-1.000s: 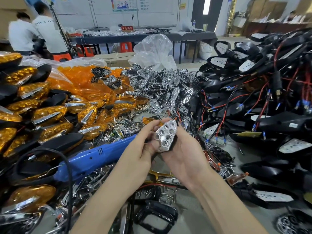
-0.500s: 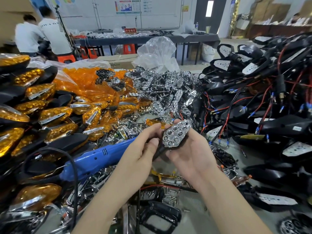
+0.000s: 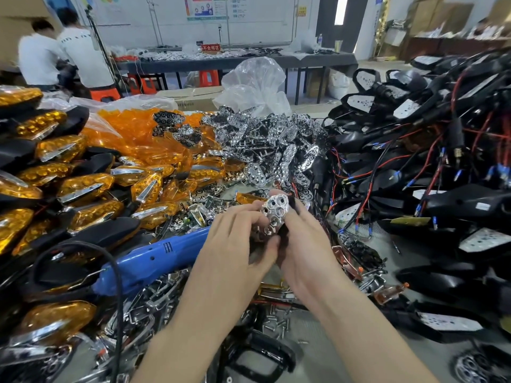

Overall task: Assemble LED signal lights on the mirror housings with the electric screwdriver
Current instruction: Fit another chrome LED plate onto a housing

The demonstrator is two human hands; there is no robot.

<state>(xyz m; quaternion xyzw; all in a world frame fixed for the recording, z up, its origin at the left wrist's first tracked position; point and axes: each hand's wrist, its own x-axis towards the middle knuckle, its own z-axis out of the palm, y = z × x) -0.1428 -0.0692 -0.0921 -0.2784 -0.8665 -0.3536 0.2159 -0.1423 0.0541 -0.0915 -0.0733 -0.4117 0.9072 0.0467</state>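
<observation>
Together, left hand (image 3: 235,244) and right hand (image 3: 308,244) pinching chrome reflector (image 3: 274,214), blue screwdriver (image 3: 154,261) beside

1. One wide-angle view, from the person's head, facing forward and down.
2. It sits close over the left hand (image 3: 235,244) and right hand (image 3: 307,244) at centre frame, above the tabletop (image 3: 307,333).
3. The far wall (image 3: 262,20) runs along the frame's top.
</observation>
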